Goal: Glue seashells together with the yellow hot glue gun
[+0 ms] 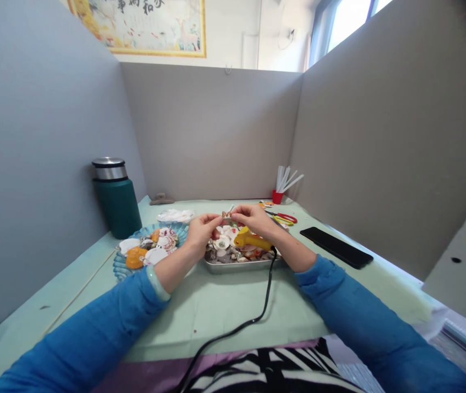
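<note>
Both my hands meet above a metal tray (241, 266) filled with shells. My left hand (202, 230) is pinched shut, and my right hand (253, 218) is pinched shut too. Between their fingertips they hold a small shell piece (227, 216), too small to make out well. A yellow glue gun (249, 239) lies on the tray just under my right hand, its black cord (257, 316) running toward me over the table edge. A blue glass plate (120, 267) with orange and white shells sits left of the tray, beside my left wrist.
A dark green flask (116, 197) stands at the back left. A red cup (277, 196) of white sticks and red-handled scissors (285, 218) lie behind the tray on the right. A black phone (336, 247) rests at right. Grey partition walls close in three sides.
</note>
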Tool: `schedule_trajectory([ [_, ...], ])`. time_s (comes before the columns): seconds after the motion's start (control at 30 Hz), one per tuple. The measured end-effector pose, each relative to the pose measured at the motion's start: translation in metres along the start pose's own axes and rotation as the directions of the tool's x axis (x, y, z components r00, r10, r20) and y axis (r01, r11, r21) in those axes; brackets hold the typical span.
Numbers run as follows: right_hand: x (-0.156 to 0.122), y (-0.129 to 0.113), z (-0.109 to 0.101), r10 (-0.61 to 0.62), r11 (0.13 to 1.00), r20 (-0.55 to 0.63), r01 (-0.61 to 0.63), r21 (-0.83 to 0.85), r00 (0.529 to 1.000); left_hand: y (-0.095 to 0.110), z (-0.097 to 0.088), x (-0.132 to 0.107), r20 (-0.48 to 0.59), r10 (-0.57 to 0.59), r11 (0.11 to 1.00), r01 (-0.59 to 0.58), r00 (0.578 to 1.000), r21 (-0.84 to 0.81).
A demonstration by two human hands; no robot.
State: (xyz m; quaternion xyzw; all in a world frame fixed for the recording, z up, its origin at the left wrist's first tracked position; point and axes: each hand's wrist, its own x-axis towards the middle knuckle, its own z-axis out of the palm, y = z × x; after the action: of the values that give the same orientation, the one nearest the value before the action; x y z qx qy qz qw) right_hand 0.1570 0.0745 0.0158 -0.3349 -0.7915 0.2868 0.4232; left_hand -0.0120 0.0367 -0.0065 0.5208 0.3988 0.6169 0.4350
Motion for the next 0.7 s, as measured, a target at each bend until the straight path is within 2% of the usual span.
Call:
schedule_trajectory([
  [0.13, -0.003, -0.005, -0.020, 0.045, 0.952, 0.056, -0.026, -0.306, 0.997, -0.001, 0.000, 0.001, -0.027, -0.004, 1.000, 0.004, 1.000, -0.014],
  [0.2, -0.005, -0.006, -0.032, 0.095, 0.883, 0.144, -0.016, -0.469, 0.985, -0.002, 0.000, 0.001, -0.035, 0.002, 1.000, -0.002, 0.999, -0.017],
  [0.3, -0.011, -0.005, -0.043, 0.214, 0.777, 0.262, -0.001, -0.629, 0.941, -0.003, 0.000, 0.001, -0.051, 0.005, 1.000, -0.006, 0.999, -0.017],
  [0.43, -0.016, -0.002, -0.039, 0.325, 0.676, 0.300, 0.002, -0.737, 0.897, -0.004, 0.000, 0.001, -0.073, 0.005, 1.000, -0.006, 0.997, -0.016],
  [0.7, -0.024, -0.009, -0.030, 0.392, 0.560, 0.238, -0.025, -0.828, 0.888, -0.001, 0.001, 0.001, -0.078, -0.006, 1.000, 0.004, 0.997, -0.022],
])
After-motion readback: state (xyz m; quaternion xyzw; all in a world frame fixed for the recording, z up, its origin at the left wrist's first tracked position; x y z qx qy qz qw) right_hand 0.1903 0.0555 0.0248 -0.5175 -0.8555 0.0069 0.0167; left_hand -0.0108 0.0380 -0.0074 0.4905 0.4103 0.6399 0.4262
